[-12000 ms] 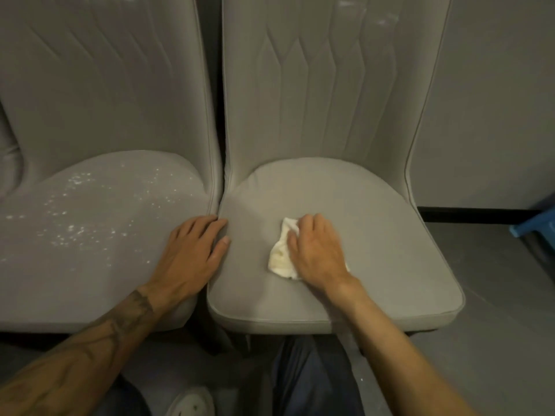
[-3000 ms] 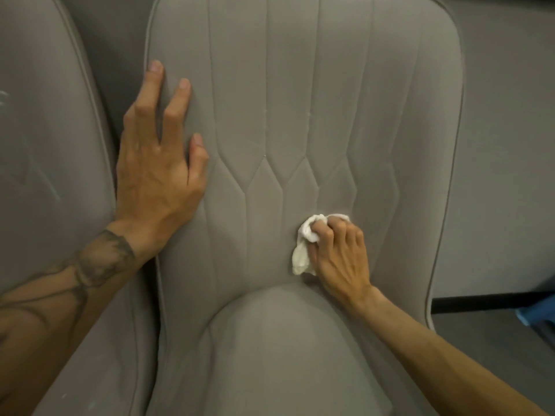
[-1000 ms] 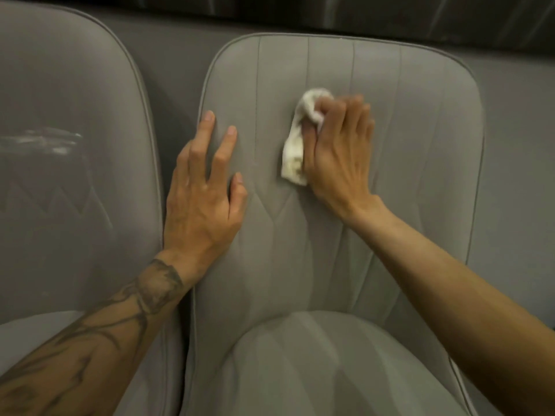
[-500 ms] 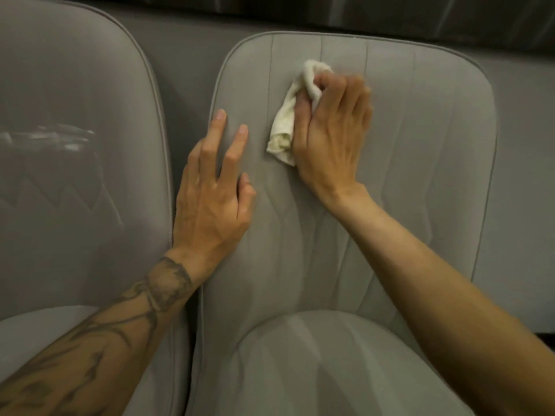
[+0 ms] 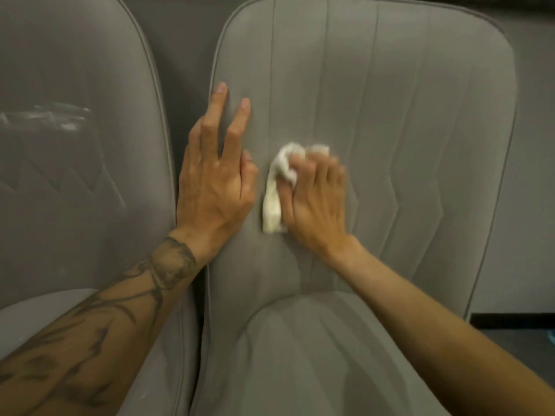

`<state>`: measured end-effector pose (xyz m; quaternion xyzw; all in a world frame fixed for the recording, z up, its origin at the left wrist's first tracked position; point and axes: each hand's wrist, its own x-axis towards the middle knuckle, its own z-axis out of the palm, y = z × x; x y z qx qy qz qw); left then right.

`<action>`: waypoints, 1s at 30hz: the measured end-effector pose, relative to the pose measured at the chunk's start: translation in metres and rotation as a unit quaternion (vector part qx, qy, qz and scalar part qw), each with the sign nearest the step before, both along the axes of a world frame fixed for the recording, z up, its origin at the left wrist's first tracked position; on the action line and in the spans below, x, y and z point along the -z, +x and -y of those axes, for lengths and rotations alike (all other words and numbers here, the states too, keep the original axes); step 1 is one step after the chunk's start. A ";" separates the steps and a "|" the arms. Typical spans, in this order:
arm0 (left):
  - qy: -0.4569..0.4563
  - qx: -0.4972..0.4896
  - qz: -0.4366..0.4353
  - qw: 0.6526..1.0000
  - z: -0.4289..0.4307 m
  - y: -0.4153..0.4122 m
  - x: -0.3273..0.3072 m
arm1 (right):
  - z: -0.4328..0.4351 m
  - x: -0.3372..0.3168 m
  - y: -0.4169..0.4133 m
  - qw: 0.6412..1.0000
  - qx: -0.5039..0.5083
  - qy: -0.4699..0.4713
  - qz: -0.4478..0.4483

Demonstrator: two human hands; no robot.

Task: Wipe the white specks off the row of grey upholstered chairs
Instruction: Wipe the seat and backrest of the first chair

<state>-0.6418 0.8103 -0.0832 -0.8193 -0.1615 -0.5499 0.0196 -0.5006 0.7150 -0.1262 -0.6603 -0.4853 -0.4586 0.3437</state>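
Two grey upholstered chairs stand side by side. On the backrest of the right chair [image 5: 420, 130], my right hand [image 5: 315, 202] grips a crumpled white cloth [image 5: 277, 187] and presses it against the fabric at mid height; the hand is motion-blurred. My left hand [image 5: 216, 181] lies flat with straight fingers on the left edge of the same backrest. The left chair [image 5: 75, 190] carries white smears [image 5: 51, 115] across its backrest. I see no specks on the right chair's backrest or seat [image 5: 300, 370].
A narrow dark gap [image 5: 186, 70] separates the two backrests. A grey wall [image 5: 537, 175] with a black skirting strip [image 5: 510, 319] runs behind the right chair. A blue object [image 5: 552, 337] shows at the right edge near the floor.
My right hand has slid the cloth down the right backrest from near its top to mid height. My left hand stays flat on the backrest's left edge.
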 end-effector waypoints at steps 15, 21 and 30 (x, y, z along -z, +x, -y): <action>0.016 -0.013 0.012 1.000 -0.001 0.003 0.001 | 0.021 0.077 -0.022 0.998 -0.022 -0.048 -0.033; 0.018 -0.017 0.015 1.000 0.001 0.001 -0.001 | 0.030 0.078 0.000 0.994 -0.040 -0.104 0.015; 0.016 -0.023 0.012 1.000 0.001 0.000 -0.003 | 0.047 0.145 -0.036 0.977 -0.088 -0.187 -0.042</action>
